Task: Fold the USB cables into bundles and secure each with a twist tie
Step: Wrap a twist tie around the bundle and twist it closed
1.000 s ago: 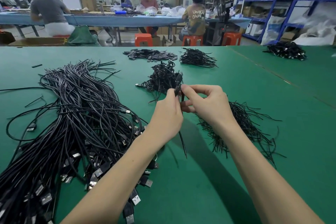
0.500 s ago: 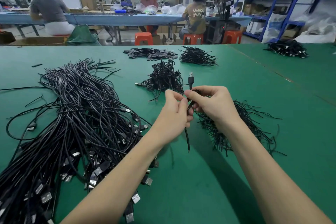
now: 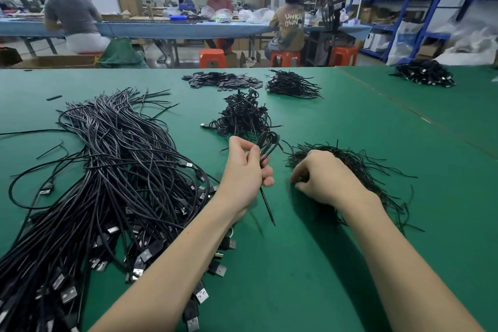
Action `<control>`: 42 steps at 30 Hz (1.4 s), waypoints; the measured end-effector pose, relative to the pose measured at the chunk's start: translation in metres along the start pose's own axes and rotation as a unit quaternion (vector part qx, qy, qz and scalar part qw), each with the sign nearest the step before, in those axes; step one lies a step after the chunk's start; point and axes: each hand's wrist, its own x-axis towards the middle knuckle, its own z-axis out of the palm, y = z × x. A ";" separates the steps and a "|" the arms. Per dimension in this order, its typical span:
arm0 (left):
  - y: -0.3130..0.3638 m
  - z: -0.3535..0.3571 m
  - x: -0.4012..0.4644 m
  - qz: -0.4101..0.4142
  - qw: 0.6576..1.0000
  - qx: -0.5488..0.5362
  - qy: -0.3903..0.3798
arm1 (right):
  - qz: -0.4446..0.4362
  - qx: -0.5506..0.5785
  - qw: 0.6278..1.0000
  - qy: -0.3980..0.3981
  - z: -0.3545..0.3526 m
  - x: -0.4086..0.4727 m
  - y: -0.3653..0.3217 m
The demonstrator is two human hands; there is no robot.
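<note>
A person's left hand (image 3: 244, 170) grips a folded black USB cable (image 3: 266, 147) above a green table (image 3: 310, 277). Their right hand (image 3: 320, 178), fingers curled, picks at a twist tie pile (image 3: 358, 167); whether it pinches one is unclear.

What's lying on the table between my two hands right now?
Only bare green table separates the left hand, gripping the folded cable, from the right hand, in the head view.

The fingertips of the right hand (image 3: 322, 179) are curled under the palm, so contact with the twist tie pile (image 3: 358, 167) cannot be determined. The middle of the folded cable (image 3: 266, 144) is covered by the left hand (image 3: 244, 172). The loose cable heap (image 3: 107, 170) is cut off at the left and bottom edges.
</note>
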 end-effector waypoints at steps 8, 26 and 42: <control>-0.008 -0.006 0.004 0.053 0.996 0.073 0.015 | -0.054 0.152 0.976 0.146 -0.002 0.005 -0.004; -0.002 -0.006 0.005 0.104 0.994 0.031 0.020 | -0.292 0.314 0.878 0.213 -0.015 -0.009 -0.033; 0.002 -0.006 0.006 0.063 0.998 0.018 0.023 | -0.139 0.468 0.828 0.276 0.001 -0.009 -0.051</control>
